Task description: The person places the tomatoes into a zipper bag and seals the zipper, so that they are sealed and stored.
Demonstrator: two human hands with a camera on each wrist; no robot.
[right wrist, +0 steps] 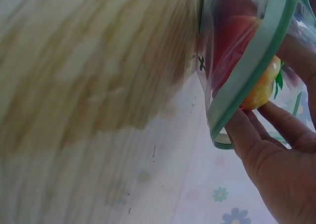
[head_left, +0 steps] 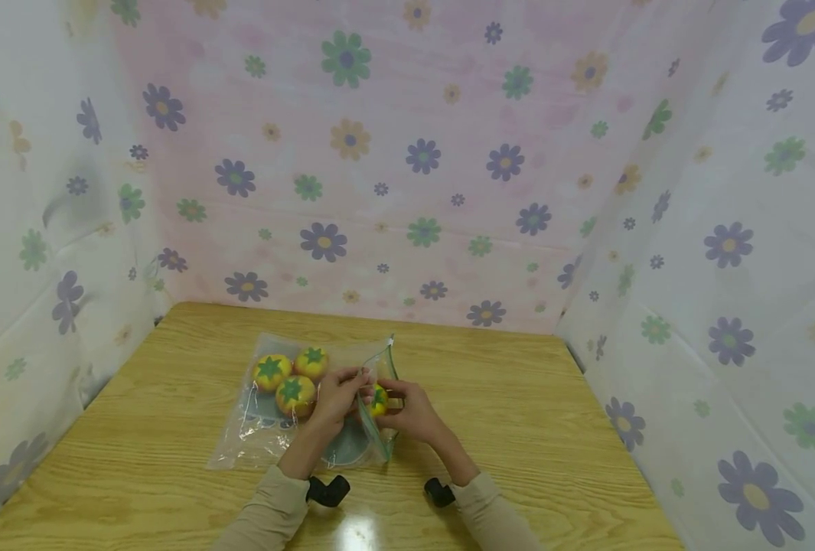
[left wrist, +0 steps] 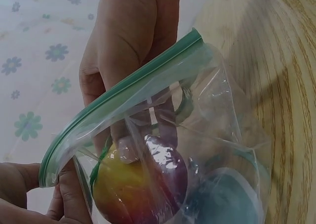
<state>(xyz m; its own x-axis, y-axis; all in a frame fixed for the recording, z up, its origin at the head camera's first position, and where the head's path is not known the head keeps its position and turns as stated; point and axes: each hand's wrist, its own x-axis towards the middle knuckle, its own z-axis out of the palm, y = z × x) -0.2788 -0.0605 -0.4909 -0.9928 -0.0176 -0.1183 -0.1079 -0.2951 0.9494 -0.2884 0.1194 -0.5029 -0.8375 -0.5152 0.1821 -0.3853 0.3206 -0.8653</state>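
Note:
A clear zip bag [head_left: 231,451] with a green seal lies on the table, its mouth spread apart on the right. Inside, toward its left end, are three yellow-red tomatoes [head_left: 295,394] with green star-shaped caps. My left hand [head_left: 337,402] pinches the bag's rim beside the green seal [left wrist: 123,85]. Through the mouth reaches my right hand [head_left: 414,413], its fingers and thumb around another tomato [left wrist: 131,189]. In the right wrist view, this tomato [right wrist: 264,88] sits just within the opening, partly behind the seal.
The wooden table [head_left: 517,428] extends around the bag. Flower-printed cloth [head_left: 393,176] stands behind it and along both sides. Black wrist mounts [head_left: 329,491] are on both forearms, close above the table.

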